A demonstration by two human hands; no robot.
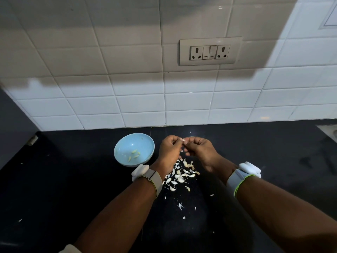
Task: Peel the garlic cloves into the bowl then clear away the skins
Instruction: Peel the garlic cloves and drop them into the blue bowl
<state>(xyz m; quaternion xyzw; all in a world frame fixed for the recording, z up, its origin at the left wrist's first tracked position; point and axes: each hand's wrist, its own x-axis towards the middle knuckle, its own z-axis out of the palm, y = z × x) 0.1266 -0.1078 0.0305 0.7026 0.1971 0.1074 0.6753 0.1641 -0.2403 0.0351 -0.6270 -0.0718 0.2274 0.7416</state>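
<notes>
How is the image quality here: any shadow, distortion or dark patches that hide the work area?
Head view: a broad shadow covers the upper white tiled wall; wide-angle bending curves the tile lines; the black countertop is dim, yet the pale garlic skins, light blue bowl and both hands stay readable.

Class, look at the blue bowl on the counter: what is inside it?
The blue bowl holds a few peeled garlic cloves, lying loose near the bottom. The rest of its inside shows bare. The near rim hides a thin strip of the inner wall, so nothing can be said of that part.
</notes>
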